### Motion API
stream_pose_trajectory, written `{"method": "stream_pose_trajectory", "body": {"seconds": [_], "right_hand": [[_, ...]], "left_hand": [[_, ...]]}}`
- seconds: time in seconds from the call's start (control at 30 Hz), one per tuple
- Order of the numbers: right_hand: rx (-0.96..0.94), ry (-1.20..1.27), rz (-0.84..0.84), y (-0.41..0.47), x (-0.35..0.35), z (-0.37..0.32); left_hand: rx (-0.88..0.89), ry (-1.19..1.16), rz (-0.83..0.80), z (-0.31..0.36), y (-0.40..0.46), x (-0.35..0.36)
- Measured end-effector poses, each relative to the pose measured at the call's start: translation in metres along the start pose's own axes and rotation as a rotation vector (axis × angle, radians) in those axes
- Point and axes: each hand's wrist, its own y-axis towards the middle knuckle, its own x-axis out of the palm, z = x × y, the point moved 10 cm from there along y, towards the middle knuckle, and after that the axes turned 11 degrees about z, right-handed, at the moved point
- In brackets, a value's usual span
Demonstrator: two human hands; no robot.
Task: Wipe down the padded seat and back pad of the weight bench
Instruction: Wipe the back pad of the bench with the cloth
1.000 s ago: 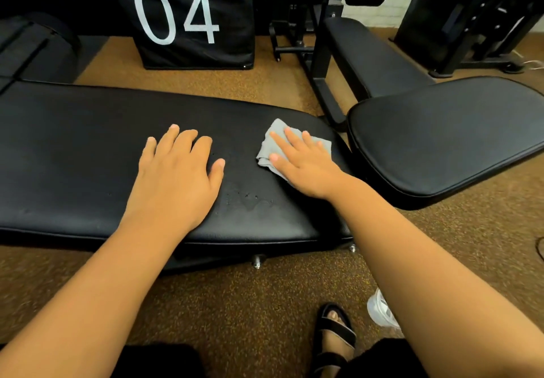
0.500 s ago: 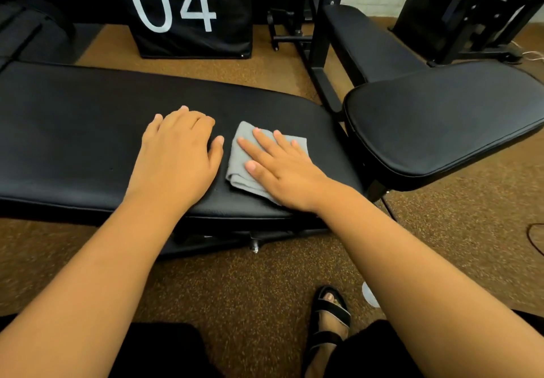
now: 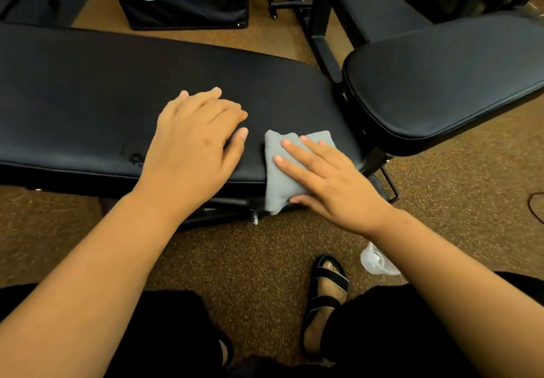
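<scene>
- The long black padded vinyl back pad [image 3: 88, 98] of the bench lies flat across the left and middle of the view; the separate black padded seat [image 3: 441, 83] sits just beyond its right end, tilted up a little.
- The folded grey cloth [image 3: 282, 171] lies at the near right corner of the back pad, its lower part draped over the near edge.
- The right hand [image 3: 329, 177] rests flat on the cloth with fingers spread, pressing it down, not clenched around it.
- The left hand [image 3: 194, 145] lies palm down on the bare pad just left of the cloth, fingers loosely curled, grasping nothing; it seems to brace the body.
- A small scuffed or wet mark [image 3: 134, 156] shows near the near edge, just left of the left hand; which it is, I cannot tell.
- Judgement: the step in hand is wiping the near edge at the right end of the back pad.
- To do it well, keep the palm flat with even pressure, carry the cloth fully over the rolled edge, and overlap each pass.
- Shift the left hand away before working leftwards, so no patch under it is missed.
- The seat appears untouched by the cloth now and would need its own passes.
</scene>
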Motion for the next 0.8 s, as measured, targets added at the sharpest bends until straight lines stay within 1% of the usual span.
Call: {"method": "stream_pose_trajectory", "body": {"seconds": [0.17,0.27,0.37,0.47,0.57,0.7,0.8], "right_hand": [[0.056,-0.058,0.102,-0.011,-0.002,0.013],[0.085,-0.07,0.177,0.003,-0.004,-0.01],[0.074,-0.056,0.222,0.028,0.001,-0.044],[0.035,-0.039,0.239,0.032,0.001,-0.052],[-0.009,-0.051,0.219,0.009,-0.001,-0.028],[0.057,-0.048,0.195,-0.031,-0.004,0.027],[0.102,-0.015,0.15,-0.04,-0.002,0.044]], "left_hand": [[0.051,0.001,-0.086,0.015,-0.016,0.013],[0.049,-0.01,-0.074,0.015,-0.018,0.015],[0.021,-0.037,-0.036,0.014,-0.016,0.013],[0.006,-0.048,-0.032,0.012,-0.015,0.012],[0.022,-0.026,-0.052,0.013,-0.017,0.014],[0.03,-0.001,-0.06,0.016,-0.019,0.015],[0.034,0.007,-0.062,0.017,-0.019,0.015]]}}
